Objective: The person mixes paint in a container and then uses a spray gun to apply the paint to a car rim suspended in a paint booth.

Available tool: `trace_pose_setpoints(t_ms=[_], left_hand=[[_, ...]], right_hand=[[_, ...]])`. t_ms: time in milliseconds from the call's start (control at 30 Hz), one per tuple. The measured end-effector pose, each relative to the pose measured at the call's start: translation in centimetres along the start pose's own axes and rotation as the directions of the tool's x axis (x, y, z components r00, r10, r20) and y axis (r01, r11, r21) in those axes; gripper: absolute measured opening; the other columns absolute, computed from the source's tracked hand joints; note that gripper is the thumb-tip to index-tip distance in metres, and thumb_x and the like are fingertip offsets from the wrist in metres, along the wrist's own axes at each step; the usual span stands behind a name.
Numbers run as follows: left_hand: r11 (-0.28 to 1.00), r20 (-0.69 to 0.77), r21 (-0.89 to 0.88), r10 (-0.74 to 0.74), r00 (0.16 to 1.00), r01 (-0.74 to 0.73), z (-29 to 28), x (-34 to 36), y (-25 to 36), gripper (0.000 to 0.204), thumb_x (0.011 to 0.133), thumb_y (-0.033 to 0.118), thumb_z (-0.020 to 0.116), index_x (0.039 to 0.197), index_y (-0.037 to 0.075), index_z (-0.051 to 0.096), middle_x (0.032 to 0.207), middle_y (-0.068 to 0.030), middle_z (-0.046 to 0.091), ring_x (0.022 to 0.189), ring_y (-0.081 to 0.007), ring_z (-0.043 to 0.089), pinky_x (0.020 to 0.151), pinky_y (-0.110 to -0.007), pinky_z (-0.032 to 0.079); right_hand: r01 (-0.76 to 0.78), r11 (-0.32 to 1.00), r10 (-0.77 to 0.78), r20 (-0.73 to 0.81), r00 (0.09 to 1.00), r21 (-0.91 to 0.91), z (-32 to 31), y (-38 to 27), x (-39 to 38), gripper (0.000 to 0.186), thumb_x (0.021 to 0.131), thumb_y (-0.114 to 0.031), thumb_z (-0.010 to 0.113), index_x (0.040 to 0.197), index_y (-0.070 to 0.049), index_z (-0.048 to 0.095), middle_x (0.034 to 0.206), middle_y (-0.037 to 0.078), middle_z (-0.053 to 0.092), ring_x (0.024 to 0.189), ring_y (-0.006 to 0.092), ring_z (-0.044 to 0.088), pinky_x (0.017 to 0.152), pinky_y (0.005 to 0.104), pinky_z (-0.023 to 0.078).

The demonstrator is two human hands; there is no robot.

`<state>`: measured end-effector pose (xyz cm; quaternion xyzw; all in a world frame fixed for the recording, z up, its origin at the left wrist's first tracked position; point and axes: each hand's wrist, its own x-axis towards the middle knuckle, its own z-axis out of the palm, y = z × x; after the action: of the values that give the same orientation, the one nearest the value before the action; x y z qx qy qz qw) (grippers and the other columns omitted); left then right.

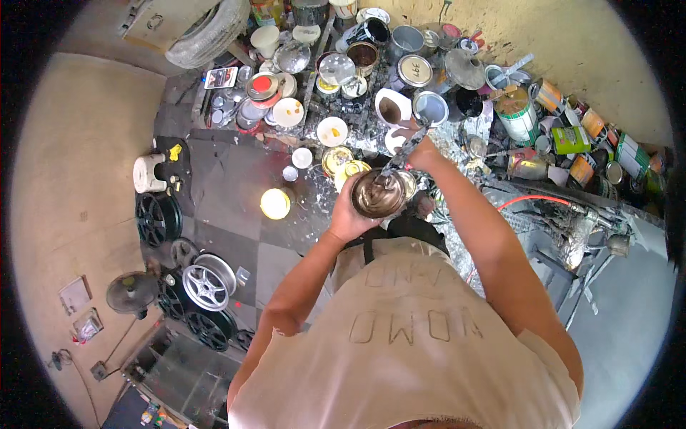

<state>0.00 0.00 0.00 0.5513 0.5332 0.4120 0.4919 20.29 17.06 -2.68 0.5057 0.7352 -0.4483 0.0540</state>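
My left hand (347, 218) is wrapped round the side of an open can of brown, glossy paint (377, 194), held in front of my body. A paint-smeared stir stick (402, 155) slants down into the can. My right hand (423, 152) grips its upper part; some of those fingers are hidden behind the stick. Swirl marks show on the paint's surface. Just beyond the can are yellow-stained lids or tubs (337, 161). A white container with brown contents (391, 109) and a can with grey-blue contents (431, 109) stand past my right hand.
The paint-spattered bench (443, 146) is crowded with cans and lids. More cans (517, 118) pile up at the right, above a red hose (532, 198) and a spray gun (572, 247). A yellow-topped tub (275, 204) stands left of me. Wheel rims (209, 282) lie by the left wall.
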Motion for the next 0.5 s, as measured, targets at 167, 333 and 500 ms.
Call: trace_pose_setpoints(t_ms=[167,333,500], left_hand=[[0.998,-0.012,0.023,-0.065,0.998,0.065,-0.6,-2.1,0.2,0.103,0.056,0.013,0.091,0.139,0.001,0.031,0.132,-0.0173,0.053,0.123,-0.0272,0.053,0.107,-0.039,0.041],[0.994,-0.041,0.099,-0.038,0.998,0.042,-0.7,-3.4,0.6,0.104,0.057,0.018,0.092,0.139,0.001,0.031,0.131,-0.0172,0.052,0.122,-0.0273,0.053,0.105,-0.04,0.043],[0.974,-0.038,0.22,-0.045,0.998,0.052,0.6,-3.1,0.6,0.104,0.056,0.021,0.094,0.138,0.003,0.032,0.13,-0.016,0.052,0.122,-0.0267,0.052,0.104,-0.04,0.043]], right_hand=[[0.107,0.903,-0.179,-0.138,0.974,-0.416,3.3,3.2,5.6,0.054,0.084,-0.031,0.062,0.132,-0.006,0.054,0.142,0.014,0.048,0.132,0.0303,0.045,0.11,0.0357,0.036],[0.265,0.962,-0.211,-0.446,0.87,0.061,-0.1,1.4,2.3,0.062,0.078,-0.015,0.071,0.134,0.001,0.051,0.142,0.018,0.048,0.13,0.0316,0.046,0.11,0.0373,0.037],[0.323,0.898,-0.107,-0.564,0.818,0.298,-5.0,-1.0,-12.2,0.058,0.083,-0.004,0.069,0.138,-0.002,0.049,0.147,0.017,0.04,0.117,0.0257,0.059,0.093,0.0353,0.053]])
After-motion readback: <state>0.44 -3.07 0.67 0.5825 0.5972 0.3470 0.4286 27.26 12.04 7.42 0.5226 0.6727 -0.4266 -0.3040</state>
